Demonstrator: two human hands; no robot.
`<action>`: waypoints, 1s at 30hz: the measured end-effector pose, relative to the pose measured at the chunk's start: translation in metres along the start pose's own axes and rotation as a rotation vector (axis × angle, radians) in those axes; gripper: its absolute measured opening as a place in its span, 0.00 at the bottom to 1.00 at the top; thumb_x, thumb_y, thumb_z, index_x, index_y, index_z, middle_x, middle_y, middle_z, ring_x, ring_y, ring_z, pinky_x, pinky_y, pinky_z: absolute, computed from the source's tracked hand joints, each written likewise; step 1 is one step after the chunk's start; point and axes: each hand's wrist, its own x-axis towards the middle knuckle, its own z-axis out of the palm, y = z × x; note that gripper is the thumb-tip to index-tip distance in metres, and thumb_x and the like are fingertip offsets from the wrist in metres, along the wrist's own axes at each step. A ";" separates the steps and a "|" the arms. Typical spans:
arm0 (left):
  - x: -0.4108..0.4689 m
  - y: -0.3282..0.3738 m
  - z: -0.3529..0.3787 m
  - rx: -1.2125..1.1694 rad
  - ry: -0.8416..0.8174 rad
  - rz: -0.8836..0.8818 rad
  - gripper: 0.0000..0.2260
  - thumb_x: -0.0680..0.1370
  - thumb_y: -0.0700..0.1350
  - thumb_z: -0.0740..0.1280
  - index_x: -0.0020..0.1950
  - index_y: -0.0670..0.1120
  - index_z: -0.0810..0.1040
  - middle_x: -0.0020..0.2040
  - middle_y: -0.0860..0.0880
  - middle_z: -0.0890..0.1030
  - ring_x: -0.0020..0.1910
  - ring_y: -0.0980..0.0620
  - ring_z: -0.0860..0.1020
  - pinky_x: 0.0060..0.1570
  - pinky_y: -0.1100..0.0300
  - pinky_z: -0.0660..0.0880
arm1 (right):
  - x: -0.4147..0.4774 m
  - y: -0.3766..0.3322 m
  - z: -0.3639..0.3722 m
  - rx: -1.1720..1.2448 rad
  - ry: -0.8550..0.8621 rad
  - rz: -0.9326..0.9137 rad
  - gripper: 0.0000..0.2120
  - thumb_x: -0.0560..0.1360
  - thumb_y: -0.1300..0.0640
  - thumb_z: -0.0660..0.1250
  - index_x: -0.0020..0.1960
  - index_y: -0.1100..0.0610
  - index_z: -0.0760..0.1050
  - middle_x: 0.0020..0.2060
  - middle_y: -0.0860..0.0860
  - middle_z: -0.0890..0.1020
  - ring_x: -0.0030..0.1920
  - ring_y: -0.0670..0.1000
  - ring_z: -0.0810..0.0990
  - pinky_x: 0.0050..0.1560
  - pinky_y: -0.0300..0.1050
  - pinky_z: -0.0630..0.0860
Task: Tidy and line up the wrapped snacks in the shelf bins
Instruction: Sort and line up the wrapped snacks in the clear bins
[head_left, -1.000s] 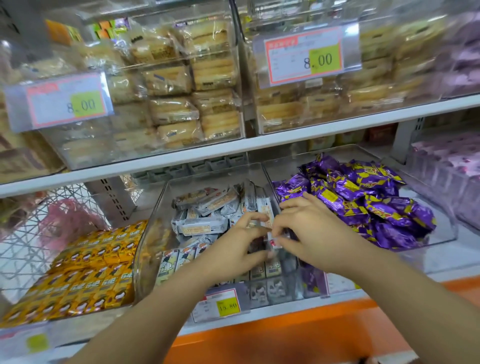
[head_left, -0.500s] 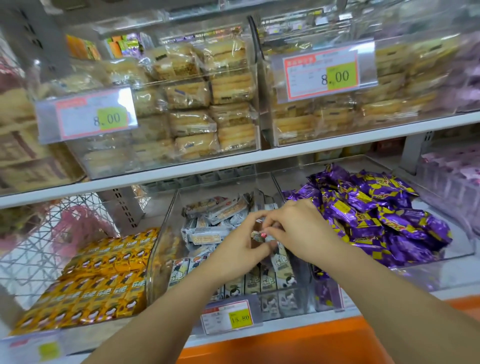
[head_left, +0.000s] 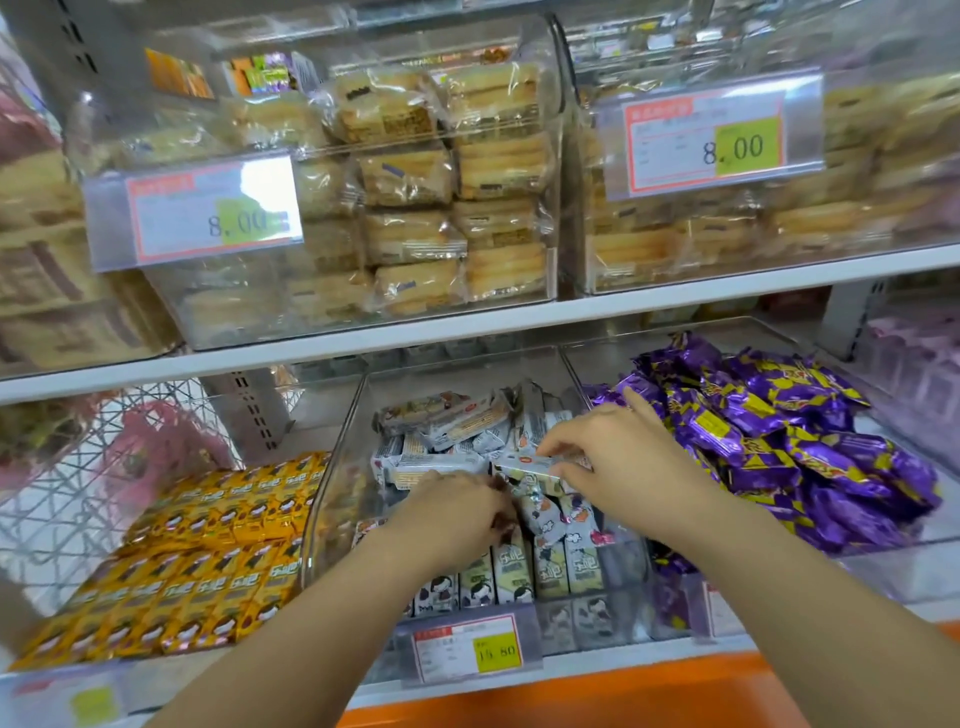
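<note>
A clear plastic bin (head_left: 337, 467) in the middle of the lower shelf holds several grey-and-white wrapped snack bars (head_left: 441, 426). Those at the back lie jumbled; a row at the front (head_left: 511, 571) stands upright. My right hand (head_left: 618, 462) pinches one bar (head_left: 524, 467) by its end, held flat above the pile. My left hand (head_left: 457, 514) reaches down into the bin with fingers curled on the bars below it; its fingertips are hidden.
Purple wrapped candies (head_left: 779, 441) fill the bin on the right. Yellow snack packs (head_left: 208, 561) lie in rows on the left. Bins of wrapped cakes (head_left: 415, 182) sit on the shelf above. A price tag (head_left: 467, 647) hangs on the bin's front.
My hands have separated. The right hand has lifted one bar and turned it flat, while the left hand has dropped lower into the front of the bin. The camera has tilted down slightly.
</note>
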 end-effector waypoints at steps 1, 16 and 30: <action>0.000 0.001 -0.001 0.042 -0.012 0.021 0.14 0.81 0.49 0.59 0.65 0.55 0.74 0.64 0.48 0.73 0.63 0.45 0.71 0.56 0.51 0.65 | -0.001 0.001 -0.002 0.014 0.008 0.002 0.11 0.79 0.51 0.61 0.59 0.43 0.75 0.52 0.42 0.81 0.61 0.46 0.70 0.74 0.51 0.41; 0.032 0.013 -0.006 0.264 0.226 0.223 0.16 0.79 0.45 0.63 0.67 0.53 0.71 0.66 0.48 0.68 0.58 0.46 0.72 0.57 0.53 0.63 | -0.014 0.014 -0.014 0.120 0.032 0.012 0.10 0.78 0.51 0.62 0.57 0.43 0.76 0.51 0.41 0.81 0.58 0.44 0.73 0.74 0.48 0.45; -0.006 0.018 -0.027 -0.889 0.335 -0.094 0.16 0.77 0.48 0.67 0.62 0.58 0.68 0.40 0.54 0.75 0.31 0.55 0.73 0.32 0.61 0.70 | -0.022 0.014 -0.021 0.264 0.104 -0.004 0.08 0.76 0.53 0.65 0.54 0.47 0.80 0.48 0.40 0.82 0.50 0.45 0.78 0.65 0.46 0.66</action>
